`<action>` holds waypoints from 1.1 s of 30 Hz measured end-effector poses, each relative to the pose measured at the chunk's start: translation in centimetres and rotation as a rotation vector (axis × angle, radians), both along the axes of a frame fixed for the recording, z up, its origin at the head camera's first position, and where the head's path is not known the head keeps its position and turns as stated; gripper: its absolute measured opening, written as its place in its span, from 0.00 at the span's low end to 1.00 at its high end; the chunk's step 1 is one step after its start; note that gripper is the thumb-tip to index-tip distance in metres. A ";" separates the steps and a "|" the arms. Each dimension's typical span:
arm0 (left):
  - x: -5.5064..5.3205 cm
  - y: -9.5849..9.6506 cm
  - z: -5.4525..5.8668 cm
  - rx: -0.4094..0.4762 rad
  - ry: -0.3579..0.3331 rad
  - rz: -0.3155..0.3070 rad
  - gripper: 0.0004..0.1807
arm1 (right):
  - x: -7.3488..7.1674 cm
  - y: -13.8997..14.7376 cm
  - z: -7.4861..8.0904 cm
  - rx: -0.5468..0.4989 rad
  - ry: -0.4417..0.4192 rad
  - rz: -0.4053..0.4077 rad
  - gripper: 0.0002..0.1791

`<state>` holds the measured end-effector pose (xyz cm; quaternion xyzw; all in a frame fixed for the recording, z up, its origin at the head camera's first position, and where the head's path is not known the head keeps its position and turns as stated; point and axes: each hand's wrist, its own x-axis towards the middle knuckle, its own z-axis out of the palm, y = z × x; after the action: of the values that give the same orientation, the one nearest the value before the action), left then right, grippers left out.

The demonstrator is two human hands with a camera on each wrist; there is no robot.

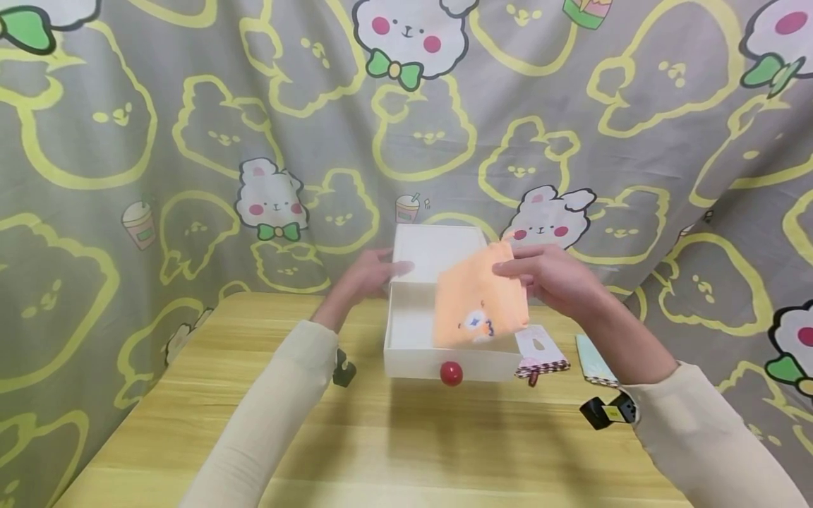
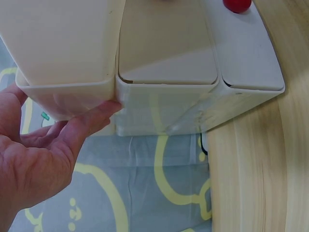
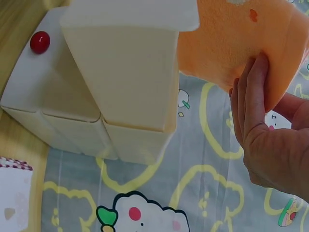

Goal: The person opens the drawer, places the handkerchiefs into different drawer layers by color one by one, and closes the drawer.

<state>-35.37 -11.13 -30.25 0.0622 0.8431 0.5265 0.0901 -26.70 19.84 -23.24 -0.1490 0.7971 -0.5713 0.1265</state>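
A white stacked drawer cabinet [image 1: 438, 247] stands at the table's far side, its top drawer [image 1: 419, 363] pulled out, with a red round knob [image 1: 452, 373] on the front. My left hand [image 1: 368, 274] grips the cabinet's top casing at its left side; in the left wrist view the left hand [image 2: 53, 150] spans that casing. With my right hand [image 1: 562, 279] I pinch an orange towel [image 1: 466, 293] with a small bear face by its edge, above the open drawer. The right wrist view shows the fingers [image 3: 255, 87] flat against the towel, the thumb behind it.
Right of the cabinet lie a folded white cloth with a checked edge [image 1: 540, 347] and a pale green folded cloth [image 1: 593, 358]. Black wrist devices [image 1: 610, 411] show near both sleeves. A grey patterned curtain [image 1: 330, 127] hangs behind the wooden table [image 1: 444, 451].
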 end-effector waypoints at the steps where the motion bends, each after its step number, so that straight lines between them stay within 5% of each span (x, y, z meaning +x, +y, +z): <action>1: 0.0 0.0 0.0 0.002 -0.001 -0.001 0.45 | 0.0 -0.1 -0.1 -0.001 -0.003 0.003 0.25; 23: -0.1 0.1 0.1 -0.015 0.019 0.004 0.45 | -0.9 -1.5 -2.2 0.045 -0.056 -0.017 0.20; 28: 0.0 0.2 0.1 -0.026 0.017 0.008 0.46 | -0.9 -1.7 -2.5 0.073 -0.038 -0.051 0.10; 33: 0.1 0.2 0.1 -0.033 0.018 0.003 0.46 | -1.0 -1.9 -2.7 0.110 0.003 -0.084 0.26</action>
<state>-35.32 -10.96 -30.10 0.0640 0.8524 0.5122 0.0829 -27.66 17.95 -25.91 -0.1089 0.8330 -0.5314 0.1092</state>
